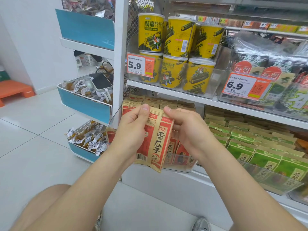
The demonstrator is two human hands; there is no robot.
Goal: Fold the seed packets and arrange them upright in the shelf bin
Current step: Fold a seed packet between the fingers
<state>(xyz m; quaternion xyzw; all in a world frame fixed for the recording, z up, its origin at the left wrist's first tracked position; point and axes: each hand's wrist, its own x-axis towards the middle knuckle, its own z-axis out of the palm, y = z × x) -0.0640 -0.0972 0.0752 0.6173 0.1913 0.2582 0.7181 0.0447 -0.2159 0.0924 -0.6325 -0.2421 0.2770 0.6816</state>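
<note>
both hands hold a red-and-tan seed packet (157, 144) upright in front of the lowest shelf, near the left end of the display. the left hand (133, 130) grips its left side, thumb pressed on the top edge and fingers wrapped behind. the right hand (185, 129) pinches the upper right edge, thumb on top and fingers curled round the side. the packet shows a barcode panel on its left and large characters on its right, with a vertical ridge between them; whether that is one folded packet or two overlapped cannot be told. just behind it sits the clear shelf bin (180, 166), with more red packets (182, 152) standing inside and a row of tan packet tops (168, 102) at the far side. to the right, green packets (246, 147) fill the neighbouring bin. on the shelf above stand yellow canisters (150, 34) behind a 5.9 price tag (140, 65), and further right seaweed packs (266, 64) behind a 6.9 price tag (240, 86). to the left, blue-fronted baskets (86, 104) hold small wrapped snacks (90, 139), and a white device (101, 82) lies in the middle one.
</note>
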